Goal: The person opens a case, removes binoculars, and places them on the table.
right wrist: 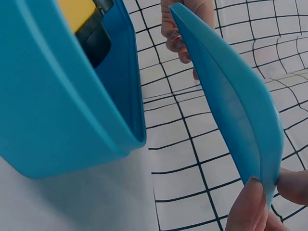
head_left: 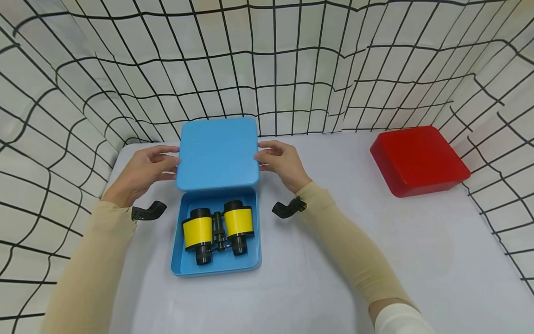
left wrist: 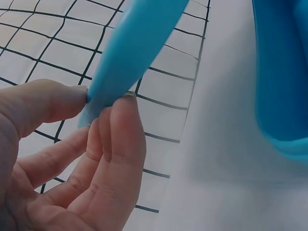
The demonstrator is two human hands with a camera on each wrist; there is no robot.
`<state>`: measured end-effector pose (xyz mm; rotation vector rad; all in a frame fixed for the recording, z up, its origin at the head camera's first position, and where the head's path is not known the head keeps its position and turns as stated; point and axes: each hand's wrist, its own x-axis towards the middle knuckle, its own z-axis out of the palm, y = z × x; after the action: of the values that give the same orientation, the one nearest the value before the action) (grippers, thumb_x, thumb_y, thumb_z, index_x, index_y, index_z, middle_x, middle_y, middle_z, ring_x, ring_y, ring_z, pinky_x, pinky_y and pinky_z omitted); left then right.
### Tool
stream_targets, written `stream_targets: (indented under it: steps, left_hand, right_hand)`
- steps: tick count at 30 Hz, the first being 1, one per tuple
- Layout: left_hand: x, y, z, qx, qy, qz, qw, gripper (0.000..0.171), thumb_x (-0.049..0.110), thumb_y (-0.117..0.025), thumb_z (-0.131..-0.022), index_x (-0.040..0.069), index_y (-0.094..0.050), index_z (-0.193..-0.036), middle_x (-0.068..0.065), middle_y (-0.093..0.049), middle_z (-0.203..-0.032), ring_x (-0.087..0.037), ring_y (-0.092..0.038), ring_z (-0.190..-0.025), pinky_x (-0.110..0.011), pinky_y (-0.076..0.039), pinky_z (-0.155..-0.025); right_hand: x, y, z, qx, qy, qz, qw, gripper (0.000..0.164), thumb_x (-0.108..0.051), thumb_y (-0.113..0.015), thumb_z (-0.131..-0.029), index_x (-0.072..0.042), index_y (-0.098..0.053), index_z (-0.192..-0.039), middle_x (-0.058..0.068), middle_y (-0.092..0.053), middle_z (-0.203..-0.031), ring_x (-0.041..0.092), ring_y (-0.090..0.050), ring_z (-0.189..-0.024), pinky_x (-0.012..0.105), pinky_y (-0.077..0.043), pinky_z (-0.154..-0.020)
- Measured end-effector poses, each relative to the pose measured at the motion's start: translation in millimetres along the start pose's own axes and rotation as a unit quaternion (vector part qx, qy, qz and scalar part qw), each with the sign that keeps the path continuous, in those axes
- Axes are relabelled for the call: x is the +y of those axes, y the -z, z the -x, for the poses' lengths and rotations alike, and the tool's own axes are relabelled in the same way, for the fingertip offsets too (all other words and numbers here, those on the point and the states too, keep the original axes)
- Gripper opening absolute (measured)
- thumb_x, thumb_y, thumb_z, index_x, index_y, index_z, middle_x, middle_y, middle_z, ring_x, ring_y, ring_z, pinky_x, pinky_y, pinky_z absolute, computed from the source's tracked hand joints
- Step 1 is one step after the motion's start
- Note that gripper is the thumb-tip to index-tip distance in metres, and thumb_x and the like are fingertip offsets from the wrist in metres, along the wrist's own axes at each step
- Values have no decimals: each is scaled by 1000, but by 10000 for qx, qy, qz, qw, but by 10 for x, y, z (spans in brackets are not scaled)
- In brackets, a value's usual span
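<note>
Both hands hold a light blue box lid (head_left: 218, 154) by its opposite sides, raised just behind a blue box (head_left: 217, 272). My left hand (head_left: 146, 170) pinches the left edge, thumb on one face and fingertips on the other, as the left wrist view shows. The right edge is pinched by my right hand (head_left: 281, 163); in the right wrist view the lid (right wrist: 236, 91) stands tilted, its hollow underside toward the box. Inside the open box lie yellow and black binoculars (head_left: 239, 221), eyepieces toward the front.
A shut red box (head_left: 421, 160) sits at the right on the white tabletop (head_left: 317, 278). White walls with a black grid (head_left: 292, 69) enclose the back and both sides. A black wrist mount (head_left: 149, 211) sticks out from the left sleeve, another (head_left: 288, 208) from the right.
</note>
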<state>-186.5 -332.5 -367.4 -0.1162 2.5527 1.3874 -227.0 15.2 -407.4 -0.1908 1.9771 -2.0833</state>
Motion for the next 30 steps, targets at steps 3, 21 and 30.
stream_targets:
  steps: [3,21,30]
  left_hand:
    - [-14,-11,-28,5,-10,56,10000,64,44,-62,-102,11,-45,-154,21,-66,-103,-3,-71,-90,-22,-62,-85]
    - [-195,-81,-215,9,146,-51,9999,65,45,-60,-103,11,-43,-155,-18,-60,-134,-3,-70,-90,-23,-62,-86]
    - [-324,-126,-306,-53,199,-83,9998,63,42,-59,-104,10,-43,-155,-21,-60,-133,-6,-70,-90,-29,-63,-89]
  right_hand:
    - [26,4,-28,27,-48,15,10000,38,-12,-73,-94,-8,-67,-132,15,-69,-113,20,-74,-93,36,-64,-88]
    - [245,-16,-235,-25,-273,47,9996,38,-13,-73,-95,-10,-66,-133,14,-69,-116,21,-74,-93,36,-63,-89]
    - [327,-41,-299,30,-516,297,9982,40,-16,-73,-95,-12,-65,-134,15,-68,-119,22,-75,-91,34,-63,-89]
